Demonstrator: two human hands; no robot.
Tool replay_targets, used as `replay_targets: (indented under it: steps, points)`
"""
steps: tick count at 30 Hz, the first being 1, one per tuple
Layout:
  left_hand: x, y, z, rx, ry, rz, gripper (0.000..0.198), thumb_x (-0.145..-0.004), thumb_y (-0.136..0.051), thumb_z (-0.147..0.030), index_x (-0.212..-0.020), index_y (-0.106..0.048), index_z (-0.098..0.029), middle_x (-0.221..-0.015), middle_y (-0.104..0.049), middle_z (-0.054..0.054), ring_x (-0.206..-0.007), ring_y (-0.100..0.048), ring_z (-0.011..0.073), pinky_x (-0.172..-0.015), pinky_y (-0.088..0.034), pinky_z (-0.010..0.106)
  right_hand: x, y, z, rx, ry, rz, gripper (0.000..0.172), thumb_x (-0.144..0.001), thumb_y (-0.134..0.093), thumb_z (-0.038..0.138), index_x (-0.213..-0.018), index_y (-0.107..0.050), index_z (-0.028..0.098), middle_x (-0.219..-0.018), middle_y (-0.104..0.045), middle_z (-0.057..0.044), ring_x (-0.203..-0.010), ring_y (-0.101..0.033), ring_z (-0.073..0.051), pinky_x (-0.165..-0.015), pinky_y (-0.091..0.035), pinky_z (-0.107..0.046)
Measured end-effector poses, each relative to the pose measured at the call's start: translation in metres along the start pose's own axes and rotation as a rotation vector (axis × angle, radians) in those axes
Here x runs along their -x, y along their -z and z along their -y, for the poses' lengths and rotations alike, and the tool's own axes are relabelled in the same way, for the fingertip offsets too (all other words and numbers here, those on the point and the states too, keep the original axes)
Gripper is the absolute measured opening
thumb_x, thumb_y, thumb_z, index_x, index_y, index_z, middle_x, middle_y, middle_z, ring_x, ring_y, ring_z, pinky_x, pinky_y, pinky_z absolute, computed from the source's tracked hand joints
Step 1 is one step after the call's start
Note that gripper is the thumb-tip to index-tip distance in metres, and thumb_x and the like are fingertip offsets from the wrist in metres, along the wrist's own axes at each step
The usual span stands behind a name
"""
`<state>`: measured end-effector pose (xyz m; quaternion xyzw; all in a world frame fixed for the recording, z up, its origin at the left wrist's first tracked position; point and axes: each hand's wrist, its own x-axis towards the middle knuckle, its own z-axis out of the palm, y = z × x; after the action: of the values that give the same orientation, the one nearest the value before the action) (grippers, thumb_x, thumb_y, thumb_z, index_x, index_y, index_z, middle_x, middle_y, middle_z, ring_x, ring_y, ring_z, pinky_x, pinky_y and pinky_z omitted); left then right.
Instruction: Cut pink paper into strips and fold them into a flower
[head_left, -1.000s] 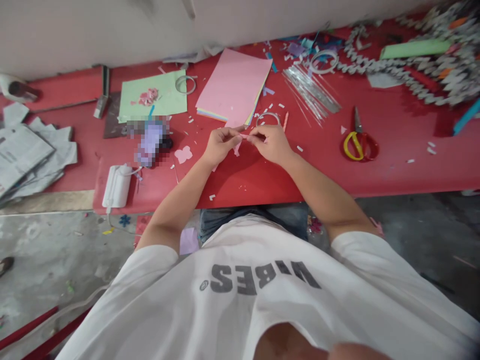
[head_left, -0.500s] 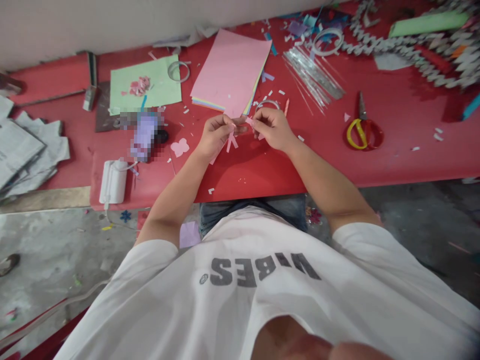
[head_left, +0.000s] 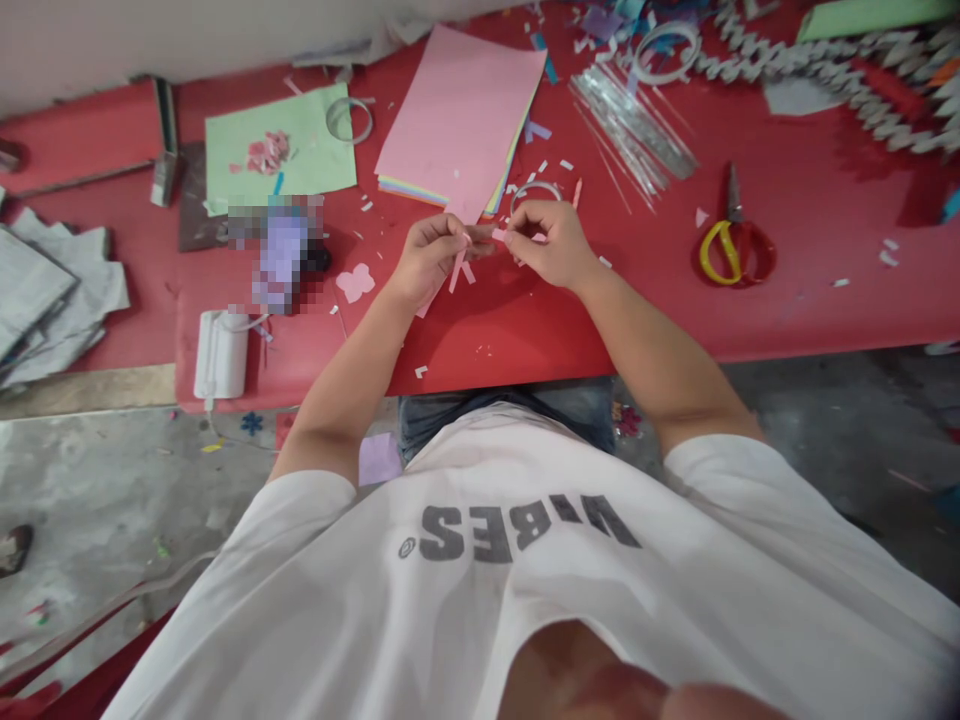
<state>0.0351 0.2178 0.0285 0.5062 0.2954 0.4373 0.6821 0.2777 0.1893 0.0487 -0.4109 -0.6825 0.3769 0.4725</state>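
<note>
Across the top left, a plain, pale grey wall (head_left: 195,40), meeting the back of a long table (head_left: 825,325) with a smooth red covering. At the left end, a pale strip (head_left: 97,390) along the front edge, beneath the red. Below, a grey, blotchy floor (head_left: 90,480), dotted with small coloured bits, among them a blue snowflake-like shape (head_left: 251,424) and a yellow scrap (head_left: 213,447). Darker floor toward the right. Soft, diffuse light throughout, with only blurry shadows on the tabletop.
</note>
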Motion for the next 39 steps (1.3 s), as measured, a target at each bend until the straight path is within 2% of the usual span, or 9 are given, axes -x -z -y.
replay_targets:
  steps: [4,9,17,23,27,30,32,35,39]
  points:
    - [0.0,0.001,0.001,-0.036,-0.007,0.039,0.053,-0.081,-0.103,-0.061,-0.086,-0.069,-0.021,-0.112,-0.082,0.006,-0.133,-0.08,0.0392,-0.117,-0.066,0.058,0.0,0.0,-0.005,0.039,-0.042,0.025,0.059,-0.091,-0.085,0.083,-0.079,-0.064,0.028,-0.072,-0.062,-0.002,-0.072,-0.059,-0.022,-0.077,-0.062,-0.045]
    - [0.001,-0.004,-0.005,-0.049,0.031,0.0,0.055,-0.081,-0.106,-0.058,-0.081,-0.068,-0.019,-0.108,-0.082,0.007,-0.133,-0.079,0.0433,-0.116,-0.066,0.063,0.0,0.0,-0.012,0.059,-0.083,0.035,0.06,-0.087,-0.085,0.086,-0.084,-0.063,0.031,-0.071,-0.06,-0.002,-0.078,-0.062,-0.027,-0.084,-0.065,-0.054]
    - [0.002,-0.003,-0.003,-0.286,-0.104,-0.02,0.055,-0.089,-0.095,-0.066,-0.077,-0.066,-0.021,-0.098,-0.082,0.003,-0.124,-0.084,0.0366,-0.108,-0.072,0.058,-0.001,0.002,-0.012,0.094,-0.068,0.048,0.065,-0.082,-0.084,0.094,-0.084,-0.065,0.032,-0.075,-0.063,-0.005,-0.082,-0.063,-0.03,-0.087,-0.064,-0.058]
    - [0.002,-0.001,0.001,-0.301,-0.111,0.005,0.056,-0.091,-0.093,-0.067,-0.08,-0.067,-0.02,-0.102,-0.082,0.004,-0.128,-0.083,0.0383,-0.106,-0.073,0.057,-0.001,0.002,-0.012,0.091,-0.055,0.027,0.068,-0.077,-0.089,0.094,-0.082,-0.063,0.031,-0.078,-0.066,-0.004,-0.087,-0.065,-0.03,-0.086,-0.062,-0.056]
    - [0.002,0.001,0.003,-0.197,-0.027,-0.026,0.044,-0.093,-0.097,-0.05,-0.081,-0.068,-0.019,-0.104,-0.081,0.003,-0.135,-0.079,0.0406,-0.111,-0.07,0.061,-0.002,0.002,-0.018,0.081,-0.034,0.033,0.071,-0.074,-0.089,0.097,-0.081,-0.064,0.03,-0.077,-0.067,-0.004,-0.084,-0.065,-0.027,-0.084,-0.059,-0.052]
    - [0.004,0.002,0.001,-0.111,0.049,-0.041,0.034,-0.087,-0.102,-0.028,-0.08,-0.07,-0.018,-0.101,-0.08,0.004,-0.136,-0.078,0.042,-0.115,-0.067,0.062,-0.005,0.002,-0.022,0.067,-0.002,0.043,0.071,-0.078,-0.085,0.099,-0.079,-0.063,0.032,-0.072,-0.067,-0.003,-0.087,-0.065,-0.026,-0.084,-0.057,-0.05]
    - [0.005,0.004,-0.001,-0.112,0.057,-0.027,0.032,-0.082,-0.103,-0.022,-0.081,-0.071,-0.018,-0.099,-0.08,0.005,-0.135,-0.078,0.0426,-0.116,-0.066,0.062,-0.006,0.001,-0.022,0.055,0.025,0.032,0.071,-0.079,-0.081,0.102,-0.079,-0.062,0.033,-0.07,-0.068,-0.004,-0.09,-0.066,-0.026,-0.085,-0.056,-0.05]
    - [0.006,0.004,-0.002,-0.153,0.025,-0.034,0.032,-0.079,-0.104,-0.024,-0.081,-0.072,-0.019,-0.099,-0.081,0.004,-0.135,-0.078,0.0426,-0.115,-0.066,0.064,-0.006,0.001,-0.02,0.088,0.044,-0.016,0.069,-0.078,-0.081,0.101,-0.084,-0.064,0.034,-0.08,-0.074,-0.006,-0.094,-0.067,-0.028,-0.086,-0.059,-0.051]
    - [0.006,0.0,0.0,-0.201,-0.033,-0.05,0.035,-0.08,-0.104,-0.032,-0.08,-0.071,-0.02,-0.108,-0.082,0.005,-0.139,-0.076,0.0424,-0.118,-0.064,0.066,-0.004,0.0,-0.015,0.216,0.039,-0.082,0.059,-0.087,-0.079,0.093,-0.09,-0.068,0.035,-0.103,-0.078,-0.009,-0.11,-0.071,-0.038,-0.102,-0.06,-0.063]
